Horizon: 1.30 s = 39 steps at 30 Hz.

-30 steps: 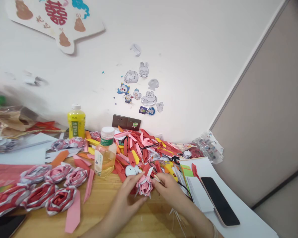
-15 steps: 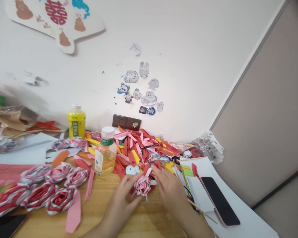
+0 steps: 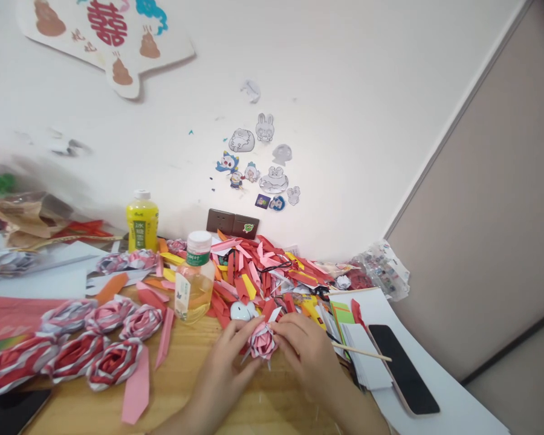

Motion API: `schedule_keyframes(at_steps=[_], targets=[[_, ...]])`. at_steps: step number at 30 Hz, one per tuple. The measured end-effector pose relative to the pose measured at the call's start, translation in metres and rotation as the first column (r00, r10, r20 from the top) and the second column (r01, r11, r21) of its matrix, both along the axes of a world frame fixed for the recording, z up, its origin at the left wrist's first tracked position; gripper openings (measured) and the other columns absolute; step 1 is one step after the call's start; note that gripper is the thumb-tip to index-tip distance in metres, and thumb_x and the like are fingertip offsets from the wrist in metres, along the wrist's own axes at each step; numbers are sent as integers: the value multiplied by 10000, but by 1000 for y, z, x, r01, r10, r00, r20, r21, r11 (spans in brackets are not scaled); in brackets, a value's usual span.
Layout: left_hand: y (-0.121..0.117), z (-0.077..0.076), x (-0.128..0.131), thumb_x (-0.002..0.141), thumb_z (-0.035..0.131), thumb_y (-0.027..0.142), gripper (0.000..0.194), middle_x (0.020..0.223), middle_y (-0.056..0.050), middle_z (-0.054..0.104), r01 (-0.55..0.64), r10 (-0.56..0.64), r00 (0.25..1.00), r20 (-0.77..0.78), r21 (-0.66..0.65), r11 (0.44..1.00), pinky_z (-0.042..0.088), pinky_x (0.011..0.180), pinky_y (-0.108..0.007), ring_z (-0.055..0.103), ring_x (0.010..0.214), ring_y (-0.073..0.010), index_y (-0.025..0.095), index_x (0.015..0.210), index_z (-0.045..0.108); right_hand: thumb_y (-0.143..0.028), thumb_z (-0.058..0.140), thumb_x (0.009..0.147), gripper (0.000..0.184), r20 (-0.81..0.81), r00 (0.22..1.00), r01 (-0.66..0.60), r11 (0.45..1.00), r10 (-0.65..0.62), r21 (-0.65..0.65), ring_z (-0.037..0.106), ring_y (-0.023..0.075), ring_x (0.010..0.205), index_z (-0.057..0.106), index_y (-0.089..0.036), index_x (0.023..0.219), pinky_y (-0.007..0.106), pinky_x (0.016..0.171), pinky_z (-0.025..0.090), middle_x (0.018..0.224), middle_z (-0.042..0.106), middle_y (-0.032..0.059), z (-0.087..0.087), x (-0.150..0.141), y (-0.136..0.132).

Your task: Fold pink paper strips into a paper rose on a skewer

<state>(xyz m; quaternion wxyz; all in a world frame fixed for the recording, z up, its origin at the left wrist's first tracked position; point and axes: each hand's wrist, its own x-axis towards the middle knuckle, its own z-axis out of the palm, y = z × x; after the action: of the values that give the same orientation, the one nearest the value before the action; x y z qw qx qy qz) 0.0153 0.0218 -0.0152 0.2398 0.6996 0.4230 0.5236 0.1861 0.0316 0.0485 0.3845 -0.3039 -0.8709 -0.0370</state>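
A folded paper rose [image 3: 262, 342] in pink and white stands between my hands just above the wooden table. My left hand [image 3: 229, 356] is closed around its left side, thumb low and fingers behind. On the other side, my right hand [image 3: 303, 343] bends its fingers in, with fingertips at the rose's right edge near a white paper strip [image 3: 275, 315]. A thin wooden stick [image 3: 365, 351] juts out to the right from behind this hand and appears held in it; the grip itself is hidden. White earphone case [image 3: 243, 310] lies just behind the rose.
A heap of folded paper strips [image 3: 263, 266] fills the back. Two bottles, one pale [image 3: 194, 284] and one yellow [image 3: 142, 223], stand to its left. Several finished paper roses [image 3: 113, 364] lie at left. White cards [image 3: 365, 356] and a phone [image 3: 404, 370] lie at right.
My right hand has moved left, its fingertips now against the rose's edge. The wooden stick has swung up from a steep slant to nearly level. My left hand keeps its hold.
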Motion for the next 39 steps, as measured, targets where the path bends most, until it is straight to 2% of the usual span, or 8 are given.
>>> schedule_keyframes(at_steps=[4,7,13,17,25,34,36,39], targets=[[0,-2,0,752,570,170,472,987,-52,573,9,-9,1000,-7,7,1000,490,804,-336,568,899,-204,308,1200,527,-209,475,888,158,-36,999,-31,988,25,-150,562,149,746,629,-192,925,260,671,459,813,619,41,0,2,2],[0,-4,0,764,561,163,479,1012,-51,550,35,-35,999,1,-8,999,476,829,-344,551,930,-204,318,1214,504,-208,476,886,158,-42,999,-41,981,34,-187,562,151,760,628,-200,930,266,688,460,836,617,44,3,3,2],[-1,-1,2,773,569,191,448,995,-54,556,37,-36,999,26,-46,998,480,809,-335,558,908,-203,301,1205,514,-183,429,896,223,-7,996,-91,991,91,-96,562,178,839,599,-179,1041,303,736,473,923,613,89,4,4,4],[-2,2,2,771,578,218,422,975,-59,576,16,-15,999,43,-29,999,495,770,-316,571,882,-201,288,1185,539,-164,426,894,255,1,994,-108,990,108,-90,558,178,858,572,-196,1100,307,741,480,946,609,86,-1,6,8],[0,-1,1,774,579,210,465,974,-58,558,21,-22,999,-42,-14,1000,474,802,-357,548,904,-214,309,1222,502,-135,454,871,186,16,999,-52,998,51,31,566,173,773,597,-158,985,282,673,464,830,622,78,-9,4,7],[-1,1,0,768,568,170,493,973,-49,543,17,-18,996,-92,-9,1000,465,803,-341,535,916,-211,323,1230,487,-183,459,874,136,-61,997,23,977,-36,-213,560,130,651,592,-186,848,229,596,410,728,615,11,-2,-1,-1],[-1,1,0,766,571,171,493,969,-46,544,16,-16,995,-99,-7,1000,467,798,-334,538,914,-209,324,1227,491,-182,451,878,127,-54,998,27,979,-39,-202,572,128,667,577,-188,886,224,600,411,768,633,11,-2,-1,-1],[-1,1,0,770,574,181,484,967,-49,541,17,-17,994,-106,-1,1000,470,793,-332,539,912,-209,321,1226,494,-196,413,895,148,-2,998,58,994,-59,-97,572,136,630,559,-178,893,233,570,406,756,636,20,-5,0,0]])
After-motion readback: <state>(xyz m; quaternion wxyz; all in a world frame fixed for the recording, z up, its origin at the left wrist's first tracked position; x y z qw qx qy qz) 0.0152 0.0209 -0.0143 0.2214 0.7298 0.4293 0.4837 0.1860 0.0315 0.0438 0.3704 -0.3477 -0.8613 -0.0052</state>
